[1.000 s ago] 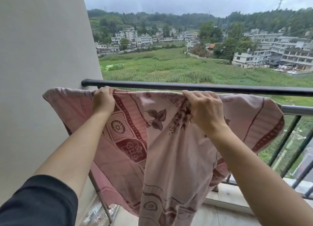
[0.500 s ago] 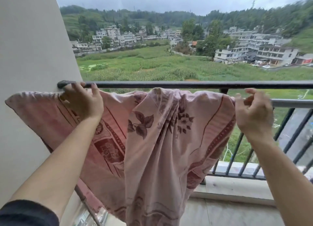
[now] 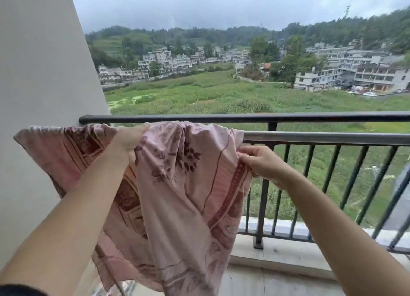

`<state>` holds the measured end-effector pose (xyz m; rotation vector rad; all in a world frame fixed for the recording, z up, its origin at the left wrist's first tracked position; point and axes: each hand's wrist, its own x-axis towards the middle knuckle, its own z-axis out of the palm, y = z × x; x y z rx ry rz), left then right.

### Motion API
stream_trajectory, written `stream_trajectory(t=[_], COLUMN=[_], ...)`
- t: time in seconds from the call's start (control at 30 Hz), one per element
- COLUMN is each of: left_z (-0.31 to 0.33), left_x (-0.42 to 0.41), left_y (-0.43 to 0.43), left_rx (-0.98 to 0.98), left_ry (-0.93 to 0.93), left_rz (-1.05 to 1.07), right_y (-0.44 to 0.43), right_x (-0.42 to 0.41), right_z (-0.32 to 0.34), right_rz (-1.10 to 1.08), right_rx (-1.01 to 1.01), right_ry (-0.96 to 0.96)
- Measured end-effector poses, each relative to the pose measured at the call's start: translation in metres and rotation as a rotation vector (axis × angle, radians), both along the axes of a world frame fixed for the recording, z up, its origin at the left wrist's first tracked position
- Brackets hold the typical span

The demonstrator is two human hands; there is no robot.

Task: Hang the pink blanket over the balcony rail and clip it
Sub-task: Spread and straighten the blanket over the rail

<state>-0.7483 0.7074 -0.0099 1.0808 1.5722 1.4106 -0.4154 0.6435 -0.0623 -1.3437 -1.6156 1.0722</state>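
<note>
Pink floral blanket [image 3: 177, 196], draped in a bunch over the silver balcony rail [image 3: 321, 138], just below the black top rail [image 3: 244, 118], left hand [image 3: 127, 143] gripping its top fold near the grey wall [image 3: 44, 74], right hand [image 3: 264, 162] pinching its patterned right border.

The pink blanket [image 3: 177, 196] is pale pink, printed with dark maroon flowers and leaves and edged with maroon bands of dots, lines and square medallions; its left part is a deeper rose. The balcony rail [image 3: 221, 119] is black, as are the balusters [image 3: 306, 173], while the lower bar [image 3: 321, 138] is silvery grey. The wall [image 3: 40, 74] is off-white, the sleeve [image 3: 20, 291] black, the field [image 3: 221, 96] green, the sky [image 3: 221, 5] grey-blue
</note>
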Motion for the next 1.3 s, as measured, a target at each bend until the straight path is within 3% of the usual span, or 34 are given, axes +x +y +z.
stream_trajectory(t=[0.07,0.17,0.3,0.4,0.5,0.6,0.67,0.73,0.8,0.87,1.03,1.07,1.17,1.3], left_z=[0.034,0.06,0.061,0.061,0.065,0.073,0.079,0.085,0.088,0.089,0.083,0.084,0.092,0.11], left_x=[0.013,0.032,0.044,0.035,0.022,0.015,0.014,0.018,0.023,0.025,0.02,0.018,0.011,0.007], left_y=[0.003,0.007,0.007,0.008,0.014,0.026,0.03,0.031,0.031,0.032,0.034,0.032,0.022,0.005], left_rx=[0.096,0.243,0.234,0.244,0.217,0.221,0.21,0.181,0.175,0.189,0.241,0.253,0.255,0.234], left_ry=[0.117,0.017,-0.286,-0.358,-0.384,-0.216,-0.044,0.081,0.169,0.201,0.162,0.165,0.221,0.539], left_rz=[0.07,0.064,-0.302,-0.569,-0.699,-0.622,-0.617,-0.656,-0.706,-0.72,-0.66,-0.643,-0.61,-0.375], right_y=[0.001,0.005,0.032,0.058,0.076,0.09,0.106,0.128,0.149,0.17,0.19,0.195,0.21,0.223], right_x=[-0.001,-0.002,0.008,0.025,0.043,0.045,0.033,0.011,-0.016,-0.048,-0.136,-0.144,-0.139,-0.095], right_z=[0.016,0.049,0.092,0.108,0.12,0.143,0.161,0.172,0.176,0.171,0.129,0.123,0.133,0.165], right_rz=[0.143,0.343,0.339,0.302,0.369,0.406,0.224,0.015,0.039,0.253,0.915,0.968,0.721,0.338], right_rx=[-0.105,-0.194,0.004,0.003,-0.099,-0.085,0.151,0.543,0.652,0.493,0.165,0.147,0.326,0.633], right_ry=[0.047,0.279,0.618,0.748,0.482,-0.306,-0.762,-0.981,-0.902,-0.757,-0.769,-0.785,-0.979,-0.832])
